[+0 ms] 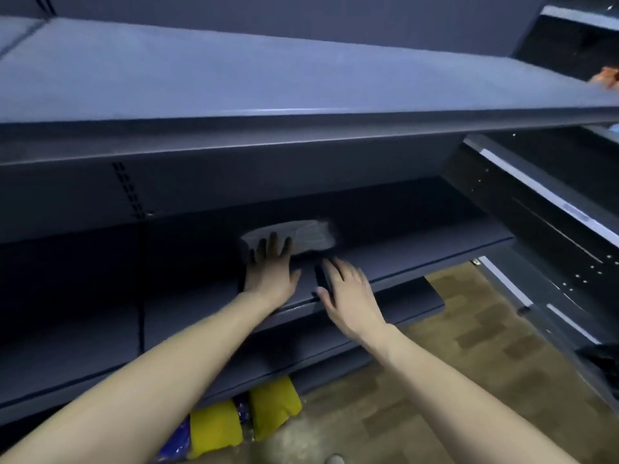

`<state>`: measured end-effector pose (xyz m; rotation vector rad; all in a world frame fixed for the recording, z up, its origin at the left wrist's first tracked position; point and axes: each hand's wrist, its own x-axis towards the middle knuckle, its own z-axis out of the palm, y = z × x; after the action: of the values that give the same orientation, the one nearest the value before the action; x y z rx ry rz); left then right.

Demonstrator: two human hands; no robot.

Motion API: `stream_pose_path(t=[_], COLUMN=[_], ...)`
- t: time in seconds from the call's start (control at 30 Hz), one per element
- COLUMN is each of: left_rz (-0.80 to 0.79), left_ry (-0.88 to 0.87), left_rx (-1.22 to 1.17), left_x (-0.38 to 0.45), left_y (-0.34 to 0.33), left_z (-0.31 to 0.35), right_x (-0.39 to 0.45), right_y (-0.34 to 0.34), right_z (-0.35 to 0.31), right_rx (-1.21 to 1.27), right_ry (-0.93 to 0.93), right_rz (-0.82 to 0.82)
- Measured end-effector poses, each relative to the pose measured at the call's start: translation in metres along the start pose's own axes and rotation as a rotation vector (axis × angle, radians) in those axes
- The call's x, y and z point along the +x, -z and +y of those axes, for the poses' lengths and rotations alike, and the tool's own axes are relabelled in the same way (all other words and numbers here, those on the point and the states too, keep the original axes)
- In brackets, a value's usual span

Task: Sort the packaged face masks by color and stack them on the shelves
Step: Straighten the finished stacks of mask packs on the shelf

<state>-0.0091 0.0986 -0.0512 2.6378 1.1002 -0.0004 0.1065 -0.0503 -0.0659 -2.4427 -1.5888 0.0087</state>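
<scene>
A pale grey-white packaged face mask [301,234] lies flat on the dark middle shelf [418,252]. My left hand [269,266] reaches onto that shelf, its straight fingers resting on the pack's near left edge. Just to the right of it, my right hand [348,293] hovers over the shelf's front lip with fingers spread, holding nothing and apart from the pack. Down on the floor below the lowest shelf lie yellow mask packs [273,405] and blue ones [174,443], partly hidden by my left forearm.
A wide empty upper shelf [268,78] juts out above my hands. A second shelving unit [552,209] stands at the right, with something orange [606,77] on it at the frame's edge. Brown patterned carpet [469,363] covers the floor.
</scene>
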Motion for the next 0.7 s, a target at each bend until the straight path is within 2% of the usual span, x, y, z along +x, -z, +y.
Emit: stream_pose_path(t=[0.1,0.2,0.33,0.43,0.53,0.6,0.7], left_rz=[-0.033,0.055,0.128,0.081,0.027,-0.037,-0.105], left_ry=[0.080,0.058,0.015,0.102,0.209,0.245,0.251], left_rx=[0.030,0.041,0.096,0.003,-0.042,-0.027,0.021], left_x=[0.017,0.013,0.002,-0.001,0.001,0.004,0.006], left_y=[-0.006,-0.009,-0.004,-0.001,0.007,0.011,0.007], left_z=[-0.009,-0.007,0.010,0.013,0.011,0.009,0.005], right_x=[0.038,0.068,0.097,0.120,0.136,0.135,0.123], right_y=[0.000,0.003,-0.001,0.000,0.007,0.008,0.009], right_z=[0.011,0.016,0.022,0.040,0.054,0.054,0.055], right_rx=[0.003,0.009,0.033,0.053,0.041,0.069,0.110], right_ry=[0.091,0.159,0.166,0.202,0.320,0.378,0.435], right_rz=[-0.017,-0.051,-0.237,-0.339,-0.461,-0.452,-0.355])
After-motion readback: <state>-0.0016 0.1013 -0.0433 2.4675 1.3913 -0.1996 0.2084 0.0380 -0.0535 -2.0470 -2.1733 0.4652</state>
